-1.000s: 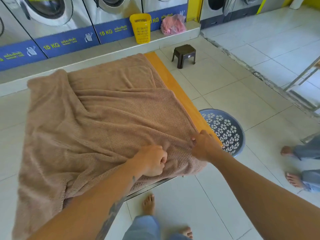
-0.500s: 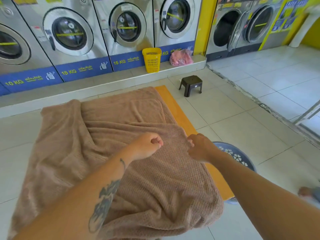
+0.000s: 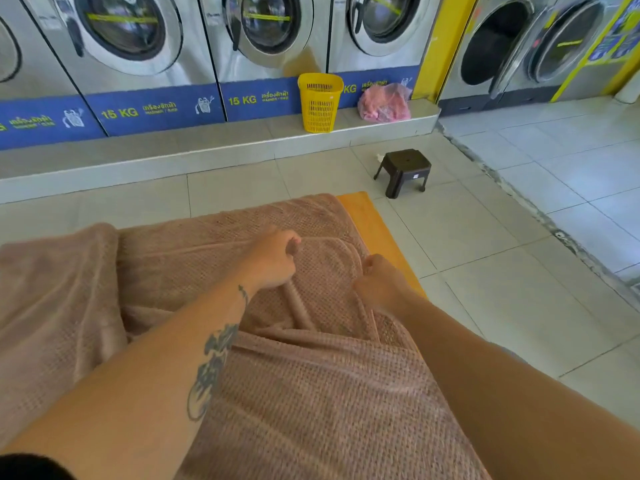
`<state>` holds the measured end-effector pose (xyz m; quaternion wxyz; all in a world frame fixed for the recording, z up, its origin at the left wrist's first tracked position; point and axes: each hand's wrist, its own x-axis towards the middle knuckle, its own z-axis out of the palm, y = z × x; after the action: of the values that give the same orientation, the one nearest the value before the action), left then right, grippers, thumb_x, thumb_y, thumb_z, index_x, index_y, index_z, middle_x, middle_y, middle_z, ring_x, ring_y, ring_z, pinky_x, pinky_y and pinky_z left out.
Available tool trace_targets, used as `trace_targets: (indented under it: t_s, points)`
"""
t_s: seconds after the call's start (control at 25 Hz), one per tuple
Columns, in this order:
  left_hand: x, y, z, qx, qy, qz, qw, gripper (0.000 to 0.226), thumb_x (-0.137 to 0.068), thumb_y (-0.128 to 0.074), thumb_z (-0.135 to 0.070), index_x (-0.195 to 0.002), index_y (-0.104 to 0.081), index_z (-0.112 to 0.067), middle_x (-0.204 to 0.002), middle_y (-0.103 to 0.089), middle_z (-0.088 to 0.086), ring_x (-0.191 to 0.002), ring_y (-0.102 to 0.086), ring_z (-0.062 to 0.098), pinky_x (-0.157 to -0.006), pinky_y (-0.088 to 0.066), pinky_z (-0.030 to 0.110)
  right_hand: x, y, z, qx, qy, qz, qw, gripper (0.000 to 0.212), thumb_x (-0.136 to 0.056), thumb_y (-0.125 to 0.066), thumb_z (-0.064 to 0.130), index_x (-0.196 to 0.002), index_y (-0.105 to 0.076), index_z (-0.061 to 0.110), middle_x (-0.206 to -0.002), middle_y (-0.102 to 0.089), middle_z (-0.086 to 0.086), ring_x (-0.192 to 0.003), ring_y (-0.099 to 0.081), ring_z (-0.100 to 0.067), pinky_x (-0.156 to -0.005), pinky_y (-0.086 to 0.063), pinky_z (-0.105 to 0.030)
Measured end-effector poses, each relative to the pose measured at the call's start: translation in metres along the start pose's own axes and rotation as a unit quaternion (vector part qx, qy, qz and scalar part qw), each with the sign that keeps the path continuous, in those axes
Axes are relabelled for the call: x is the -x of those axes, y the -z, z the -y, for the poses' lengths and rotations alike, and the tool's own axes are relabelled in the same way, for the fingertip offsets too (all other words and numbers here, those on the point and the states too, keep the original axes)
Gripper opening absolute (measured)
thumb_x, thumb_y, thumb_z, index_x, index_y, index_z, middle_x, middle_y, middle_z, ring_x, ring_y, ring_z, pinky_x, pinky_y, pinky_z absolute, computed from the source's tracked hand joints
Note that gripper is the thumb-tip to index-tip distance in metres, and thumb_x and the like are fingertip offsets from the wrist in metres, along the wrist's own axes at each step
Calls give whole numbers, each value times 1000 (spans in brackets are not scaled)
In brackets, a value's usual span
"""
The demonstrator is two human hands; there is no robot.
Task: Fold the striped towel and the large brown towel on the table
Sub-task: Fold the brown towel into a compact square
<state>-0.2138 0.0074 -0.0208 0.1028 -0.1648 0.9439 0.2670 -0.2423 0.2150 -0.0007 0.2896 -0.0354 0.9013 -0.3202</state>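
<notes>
Both fists carried towel edge farther across table since earlier frame. Left hand (image 3: pixel 277 259), right hand (image 3: pixel 379 282) closed on brown towel (image 3: pixel 311 393); I'd align corners before releasing.

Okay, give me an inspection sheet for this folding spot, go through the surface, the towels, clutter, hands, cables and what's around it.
Surface: orange table, mostly covered, only its right edge strip shows.
Job's things: large brown towel spread over the table, rumpled, near part pulled up toward the far end; striped towel not seen.
Clutter: nothing seen on the table besides the towel.
Grippers: left hand and right hand both closed in fists on towel fabric, side by side.
Cables: nothing seen.
Surroundings: tiled floor; small dark stool beyond the table; yellow basket and pink bag on the ledge below a row of washing machines; one machine at right has its door open.
</notes>
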Motion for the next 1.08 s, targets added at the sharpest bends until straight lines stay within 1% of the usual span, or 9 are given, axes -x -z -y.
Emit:
trace_targets:
  t_s: [0.2, 0.28, 0.36, 0.48, 0.64, 0.76, 0.84, 0.96, 1.08]
  points:
    - [-43, 0, 37, -111, -31, -17, 993, 51, -96, -51, -21, -144, -39, -34, -137, -41, -4, -134, -34, 24, -115, -26, 54, -32, -18, 5, 36, -2, -37, 999, 33, -85, -56, 17, -112, -37, 15, -90, -60, -6, -69, -57, -17, -49, -41, -30]
    - [-50, 3, 36, -120, -59, -36, 990, 38, -94, -53, -19, -130, -51, -33, -125, -51, -7, -125, -43, 23, -112, -30, 53, -34, -20, 8, 57, -1, -23, 998, 32, -82, -55, 13, -109, -38, 15, -87, -61, -8, -66, -56, -19, -46, -39, -30]
    - [-59, 12, 34, -92, -93, -27, 991, 22, -94, -53, -18, -108, -60, -33, -103, -58, -12, -102, -53, 16, -101, -41, 49, -40, -17, 14, 39, -2, -2, 999, 33, -83, -52, 9, -112, -39, 18, -84, -64, -10, -61, -55, -19, -44, -37, -31]
    - [-76, 31, 31, -26, -128, -27, 991, 17, -93, -55, -15, -97, -62, -31, -86, -54, -16, -84, -52, 12, -86, -48, 41, -56, 4, 30, -29, -4, -39, 999, 37, -84, -51, 8, -113, -38, 25, -87, -71, -15, -61, -59, -21, -50, -47, -40]
    - [-107, 57, 27, 68, -132, -126, 981, 21, -88, -55, -7, -89, -64, -25, -87, -61, -8, -83, -57, 16, -78, -51, 37, -63, 5, 39, 76, -5, 26, 997, 45, -87, -56, 19, -121, -28, 25, -86, -65, -9, -63, -60, -19, -48, -44, -31]
    - [-126, 66, 27, 69, -130, -136, 980, 20, -87, -57, -8, -90, -64, -27, -93, -64, -5, -89, -60, 19, -84, -54, 42, -63, -13, 35, -8, -22, 36, 999, 52, -89, -51, 5, -132, -28, 23, -76, -56, -6, -53, -51, -16, -40, -37, -25]
    - [-134, 70, 28, 71, -127, -137, 980, 20, -87, -58, -10, -90, -64, -28, -93, -65, -4, -90, -61, 20, -86, -54, 44, -69, -9, 40, -65, -24, 28, 997, 45, -90, -50, 3, -128, -35, 21, -74, -55, -5, -54, -50, -16, -43, -38, -26]
    - [-141, 71, 28, 80, -128, -129, 980, 20, -85, -58, -8, -89, -65, -27, -90, -65, -4, -89, -61, 20, -85, -54, 43, -81, 10, 48, -60, 34, -103, 992, 30, -91, -52, 11, -118, -51, 25, -76, -61, 3, -60, -57, -12, -52, -41, -27]
    - [-149, 74, 25, 90, -118, -162, 976, 20, -85, -58, -6, -88, -64, -25, -89, -64, -4, -88, -60, 20, -81, -52, 39, -96, 36, 64, -2, 117, -276, 954, 27, -92, -48, 4, -109, -57, 24, -78, -58, 7, -67, -56, -6, -52, -38, -21]
